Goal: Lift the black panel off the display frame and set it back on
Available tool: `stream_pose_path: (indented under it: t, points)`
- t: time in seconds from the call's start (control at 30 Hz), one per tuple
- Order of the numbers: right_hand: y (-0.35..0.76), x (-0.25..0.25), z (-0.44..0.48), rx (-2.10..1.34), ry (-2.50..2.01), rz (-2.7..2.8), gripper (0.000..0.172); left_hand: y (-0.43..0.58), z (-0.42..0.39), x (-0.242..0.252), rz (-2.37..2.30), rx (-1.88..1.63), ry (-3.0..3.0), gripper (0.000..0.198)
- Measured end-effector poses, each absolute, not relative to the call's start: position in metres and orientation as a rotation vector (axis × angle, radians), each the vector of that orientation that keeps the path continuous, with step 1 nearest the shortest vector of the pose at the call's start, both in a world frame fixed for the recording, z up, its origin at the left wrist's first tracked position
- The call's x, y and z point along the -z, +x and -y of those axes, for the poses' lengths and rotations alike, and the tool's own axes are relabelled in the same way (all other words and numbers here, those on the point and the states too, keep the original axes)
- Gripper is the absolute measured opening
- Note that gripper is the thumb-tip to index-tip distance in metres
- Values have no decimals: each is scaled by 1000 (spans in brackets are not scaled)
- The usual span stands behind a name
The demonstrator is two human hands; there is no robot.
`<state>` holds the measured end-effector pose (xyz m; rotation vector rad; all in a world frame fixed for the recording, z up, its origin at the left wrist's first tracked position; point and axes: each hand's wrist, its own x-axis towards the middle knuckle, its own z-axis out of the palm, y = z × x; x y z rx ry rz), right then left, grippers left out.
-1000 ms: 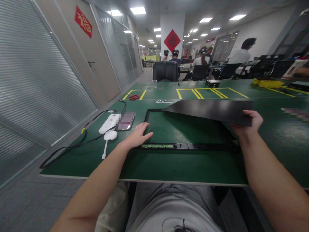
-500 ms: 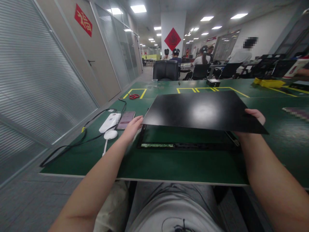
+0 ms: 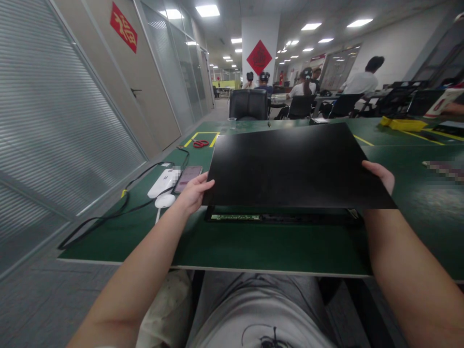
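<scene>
A large black panel (image 3: pixel 290 169) is held up in the air, its far edge tilted upward. My left hand (image 3: pixel 195 192) grips its left edge, thumb on the face. At the right edge my right hand (image 3: pixel 380 176) has hold of it, with the fingers partly hidden behind. Below the panel, a black frame (image 3: pixel 308 218) lies on the green table (image 3: pixel 275 249). A green circuit strip (image 3: pixel 235 217) shows along the near side of this frame; the panel covers most of the rest.
Left of the frame are a phone (image 3: pixel 188 178), a white device (image 3: pixel 162 183), a white round case (image 3: pixel 165 201) and black cables. Red scissors (image 3: pixel 200 143), a clear cup (image 3: pixel 232 123) and a yellow object (image 3: pixel 403 124) stand farther back. Several people sit beyond.
The panel's far edge has risen and its near edge has dropped, so more of its face shows and more of the frame is covered. Both hands have shifted slightly left.
</scene>
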<state>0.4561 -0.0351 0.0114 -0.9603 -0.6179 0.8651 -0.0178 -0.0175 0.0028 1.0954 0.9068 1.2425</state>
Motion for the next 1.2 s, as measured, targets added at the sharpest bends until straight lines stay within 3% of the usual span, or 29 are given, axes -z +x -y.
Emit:
stream_pose_path:
  t: [0.17,0.3,0.67,1.2]
  points:
    - [448,-24,37,-1014,-1004,660,35,-18,17,-3,-892,-1340,1168,57]
    - [444,-21,25,-847,-994,691,24,-19,18,-5,-873,-1472,1215,59]
    - [440,-15,18,-697,-857,670,32,-17,16,1,-882,-1600,1378,54]
    - [450,6,2,-484,-1193,537,21,-7,18,16,-984,-1311,1347,48]
